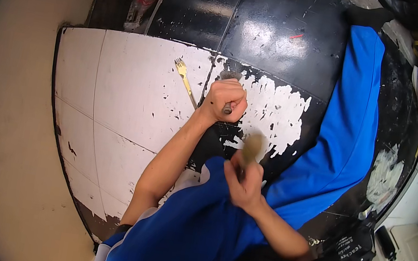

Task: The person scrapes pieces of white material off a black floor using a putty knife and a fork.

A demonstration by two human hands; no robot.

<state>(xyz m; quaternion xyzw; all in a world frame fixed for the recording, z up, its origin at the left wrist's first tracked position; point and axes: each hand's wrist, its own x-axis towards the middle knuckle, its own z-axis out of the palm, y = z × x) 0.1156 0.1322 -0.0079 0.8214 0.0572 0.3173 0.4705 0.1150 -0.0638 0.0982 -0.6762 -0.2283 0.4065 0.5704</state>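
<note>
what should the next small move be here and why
Probably a light tap: bring the blurred tool in the right hand onto the handle whose end pokes out of the left hand. That left fist is closed round the handle, a flat grey blade shows just beyond it, beside patchy white coating, and the blurred tool is close by.

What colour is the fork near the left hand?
The fork looks gold, greyer toward the end opposite its prongs; seen in the head view.

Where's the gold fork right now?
In the head view, the gold fork lies left of centre on the white surface, just left of the left hand, its handle end near that wrist.
</note>
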